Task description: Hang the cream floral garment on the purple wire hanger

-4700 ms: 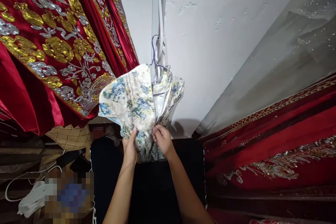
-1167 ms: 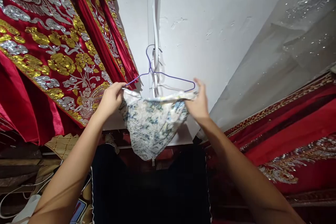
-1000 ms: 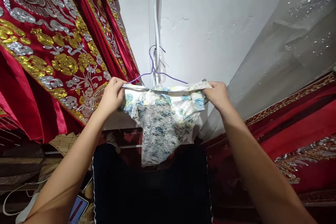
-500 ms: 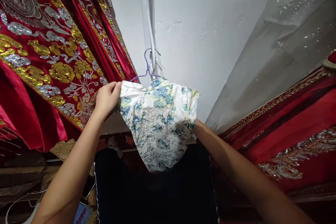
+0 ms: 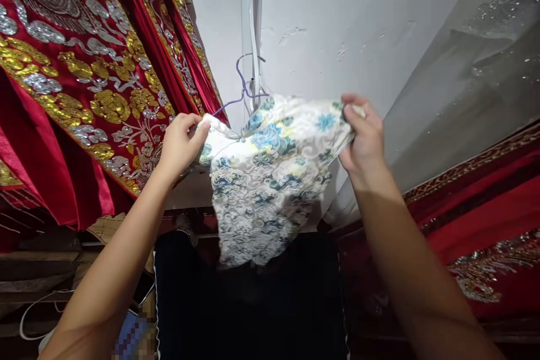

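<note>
A white floral garment with short sleeves (image 5: 270, 174), printed in blue, green and yellow, hangs in front of me on a purple wire hanger (image 5: 243, 85). The hanger's hook is up by a white upright bar (image 5: 252, 17). My left hand (image 5: 182, 138) pinches the garment at its left shoulder, thumb and fingers closed on the cloth. At the opposite side, my right hand (image 5: 366, 134) grips the end of the other sleeve and holds it out sideways. The cloth hides the lower part of the hanger.
Red drapes with gold and silver embroidery (image 5: 112, 104) hang close on the left. A sheer sparkly covering (image 5: 476, 67) and red embroidered fabric (image 5: 485, 208) are on the right. Behind is a white wall (image 5: 329, 5) with scuffed paint. A bluish item (image 5: 130, 333) lies low at left.
My right hand, earlier hidden behind the garment, has come out to the right and now holds the sleeve stretched outward. The garment's right shoulder has risen. My left hand keeps its hold.
</note>
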Demonstrator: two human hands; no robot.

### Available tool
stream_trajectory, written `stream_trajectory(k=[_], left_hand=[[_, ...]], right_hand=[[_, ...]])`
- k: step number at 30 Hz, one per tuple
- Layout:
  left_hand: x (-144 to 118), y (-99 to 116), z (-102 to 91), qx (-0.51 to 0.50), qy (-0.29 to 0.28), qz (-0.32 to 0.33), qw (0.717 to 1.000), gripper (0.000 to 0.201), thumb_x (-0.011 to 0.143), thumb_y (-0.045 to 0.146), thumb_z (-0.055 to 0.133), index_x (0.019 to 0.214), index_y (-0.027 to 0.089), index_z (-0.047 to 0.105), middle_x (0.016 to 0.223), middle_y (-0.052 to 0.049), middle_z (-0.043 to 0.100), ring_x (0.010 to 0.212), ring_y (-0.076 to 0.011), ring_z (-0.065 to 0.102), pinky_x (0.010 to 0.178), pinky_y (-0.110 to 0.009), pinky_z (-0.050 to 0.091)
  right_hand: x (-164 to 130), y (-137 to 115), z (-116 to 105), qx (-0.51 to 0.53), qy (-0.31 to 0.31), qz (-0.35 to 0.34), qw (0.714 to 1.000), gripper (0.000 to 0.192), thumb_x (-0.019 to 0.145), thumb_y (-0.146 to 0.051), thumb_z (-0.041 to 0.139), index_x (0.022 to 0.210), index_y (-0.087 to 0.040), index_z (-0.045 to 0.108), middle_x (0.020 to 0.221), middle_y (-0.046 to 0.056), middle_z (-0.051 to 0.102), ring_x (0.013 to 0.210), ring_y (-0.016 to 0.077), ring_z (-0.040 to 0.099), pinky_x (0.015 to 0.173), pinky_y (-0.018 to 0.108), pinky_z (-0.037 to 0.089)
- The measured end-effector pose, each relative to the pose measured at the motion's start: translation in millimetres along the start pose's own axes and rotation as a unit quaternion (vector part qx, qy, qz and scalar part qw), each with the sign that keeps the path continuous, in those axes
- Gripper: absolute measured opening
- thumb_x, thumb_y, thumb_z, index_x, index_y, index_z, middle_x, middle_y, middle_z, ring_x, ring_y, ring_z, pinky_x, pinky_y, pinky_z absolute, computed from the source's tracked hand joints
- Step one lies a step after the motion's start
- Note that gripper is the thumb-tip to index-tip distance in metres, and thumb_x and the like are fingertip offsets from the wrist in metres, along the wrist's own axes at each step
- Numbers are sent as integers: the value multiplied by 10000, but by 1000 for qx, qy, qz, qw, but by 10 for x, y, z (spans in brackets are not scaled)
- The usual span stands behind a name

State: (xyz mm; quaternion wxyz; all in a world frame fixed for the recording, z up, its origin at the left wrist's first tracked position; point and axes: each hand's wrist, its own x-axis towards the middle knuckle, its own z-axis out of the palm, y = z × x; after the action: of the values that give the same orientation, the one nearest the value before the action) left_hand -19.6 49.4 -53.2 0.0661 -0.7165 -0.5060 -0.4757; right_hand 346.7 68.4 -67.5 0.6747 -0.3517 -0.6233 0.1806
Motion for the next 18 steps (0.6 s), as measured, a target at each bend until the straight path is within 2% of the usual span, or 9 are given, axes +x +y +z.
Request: stream_trajectory(k=[3, 6, 7, 9, 11, 12, 15, 16, 18], left_hand=[[23, -64, 51, -54, -11, -41, 998, 129, 857, 259, 557, 909, 188, 651, 800, -22, 622, 718, -171, 520, 664, -284, 379], [-119, -148, 205, -150, -19, -87, 985, 92, 754, 174, 521, 788, 186, 605, 719, -4, 575, 684, -161, 503, 637, -275, 373], [-204, -158, 280, -188, -24, -93, 978, 101, 722, 156, 500, 749, 185, 592, 708, -5, 570, 688, -161, 506, 641, -275, 378], [-397, -138, 455, -266, -31, -93, 959, 121, 662, 130, 458, 671, 186, 565, 671, -6, 546, 676, -158, 493, 644, -279, 376], [-576, -59, 640, -341, -15, -94, 935, 109, 628, 122, 440, 585, 191, 512, 606, 0, 480, 622, -146, 442, 620, -283, 344], [-645, 3, 728, -377, 1, -94, 922, 114, 630, 125, 449, 544, 195, 472, 575, 4, 436, 596, -141, 411, 605, -286, 322], [-752, 281, 930, -477, 52, -82, 873, 283, 703, 166, 535, 480, 202, 364, 529, 11, 344, 553, -135, 349, 583, -299, 286], [-761, 401, 970, -509, 63, -77, 855, 342, 735, 190, 569, 479, 203, 342, 522, 13, 327, 544, -134, 337, 583, -302, 290], [-752, 652, 1000, -567, 80, -75, 816, 429, 795, 241, 606, 495, 207, 302, 516, 17, 297, 529, -133, 317, 587, -312, 313]], right_hand=[[-23, -435, 196, 69, -69, 36, 995, 550, 1026, -537, 327, 1465, -256, 504, 1252, 83, 679, 1166, 214, 656, 861, 369, 533], [-264, -675, 289, 120, -250, 87, 957, 821, 958, -758, 153, 1219, -213, 709, 1036, 91, 738, 1001, 246, 714, 798, 435, 565], [-357, -680, 301, 125, -327, 102, 931, 856, 926, -805, 183, 1089, -194, 759, 954, 101, 746, 934, 255, 725, 782, 450, 576], [-530, -576, 331, 80, -433, 111, 891, 705, 905, -772, 399, 978, -186, 785, 905, 109, 754, 886, 268, 728, 813, 470, 586], [-688, -352, 400, -28, -432, 85, 897, 461, 897, -571, 605, 1146, -213, 753, 1099, 114, 749, 1021, 291, 706, 940, 500, 555], [-769, -214, 454, -88, -405, 59, 908, 480, 876, -475, 662, 1289, -232, 687, 1261, 118, 700, 1147, 311, 661, 1024, 523, 509], [-1043, 206, 669, -189, -393, -61, 898, 1006, 759, -418, 775, 1610, -199, 285, 1638, 160, 325, 1492, 392, 325, 1212, 599, 285], [-1138, 320, 745, -202, -392, -105, 891, 1101, 744, -445, 782, 1632, -175, 189, 1673, 176, 223, 1530, 405, 229, 1234, 617, 219], [-1300, 471, 873, -207, -350, -188, 894, 1122, 772, -467, 743, 1640, -185, 89, 1679, 184, 180, 1554, 395, 153, 1252, 625, 145]])
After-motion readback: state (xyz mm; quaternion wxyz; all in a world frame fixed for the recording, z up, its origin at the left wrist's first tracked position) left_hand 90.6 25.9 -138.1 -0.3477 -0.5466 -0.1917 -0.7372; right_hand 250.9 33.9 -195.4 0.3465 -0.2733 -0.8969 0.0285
